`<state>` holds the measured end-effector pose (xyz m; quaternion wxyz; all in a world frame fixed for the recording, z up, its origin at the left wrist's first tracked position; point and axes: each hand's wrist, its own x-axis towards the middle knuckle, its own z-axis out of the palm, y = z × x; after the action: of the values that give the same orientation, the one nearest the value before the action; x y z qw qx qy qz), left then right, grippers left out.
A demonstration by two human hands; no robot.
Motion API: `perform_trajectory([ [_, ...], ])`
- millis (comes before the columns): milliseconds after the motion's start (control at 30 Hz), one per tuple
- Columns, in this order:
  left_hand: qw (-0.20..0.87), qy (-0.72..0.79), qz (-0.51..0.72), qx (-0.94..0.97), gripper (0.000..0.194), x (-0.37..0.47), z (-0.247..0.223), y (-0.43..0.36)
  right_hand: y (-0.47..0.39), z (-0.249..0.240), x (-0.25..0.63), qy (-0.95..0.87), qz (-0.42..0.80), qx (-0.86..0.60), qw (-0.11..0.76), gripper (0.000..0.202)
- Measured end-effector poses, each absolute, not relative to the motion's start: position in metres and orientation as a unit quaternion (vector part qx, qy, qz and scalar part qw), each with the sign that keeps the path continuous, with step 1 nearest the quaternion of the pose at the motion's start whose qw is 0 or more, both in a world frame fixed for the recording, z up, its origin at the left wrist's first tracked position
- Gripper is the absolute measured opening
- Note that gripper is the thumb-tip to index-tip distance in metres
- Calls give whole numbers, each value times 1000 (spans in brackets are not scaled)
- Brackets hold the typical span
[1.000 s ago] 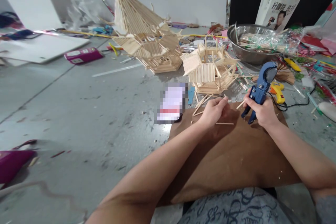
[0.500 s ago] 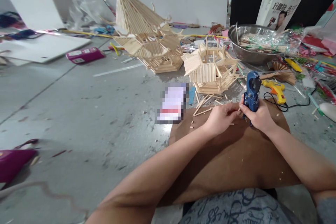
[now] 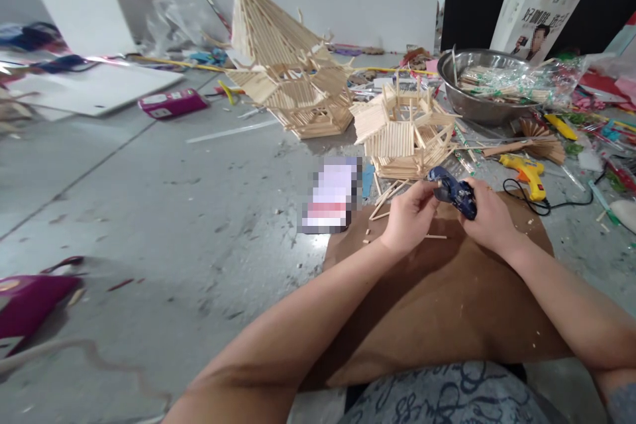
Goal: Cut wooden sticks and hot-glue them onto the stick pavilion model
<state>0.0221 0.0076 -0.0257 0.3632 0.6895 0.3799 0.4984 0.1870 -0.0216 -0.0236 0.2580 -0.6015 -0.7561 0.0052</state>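
**Blue cutter meeting stick**

We see the blue cutter (image 3: 454, 193) above the brown sheet (image 3: 447, 305), clamped in our right hand (image 3: 491, 215); our left hand (image 3: 410, 217) pinches a stick (image 3: 439, 183). The larger model (image 3: 298, 89) is roofed, the smaller (image 3: 397, 139) open-topped.

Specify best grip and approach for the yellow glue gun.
Grip the yellow glue gun by its handle, coming from above, pinching across its slim width. It seems to lie on its side, handle toward the wearer, nozzle pointing left. Likely snag: the black cord looping beside it.
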Motion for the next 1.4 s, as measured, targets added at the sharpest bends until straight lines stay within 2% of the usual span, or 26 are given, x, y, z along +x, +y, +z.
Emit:
perform_trajectory([
  [567,241,382,470,758,9,19,-19,6,-22,-20,186,-756,10,-611,233,48],
  [1000,244,372,466,765,9,19,-18,6,-25,-14,186,-742,53,-648,161,40],
  [1400,274,382,461,753,9,20,-16,4,-26,-11,183,-724,26,-678,123,34],
])
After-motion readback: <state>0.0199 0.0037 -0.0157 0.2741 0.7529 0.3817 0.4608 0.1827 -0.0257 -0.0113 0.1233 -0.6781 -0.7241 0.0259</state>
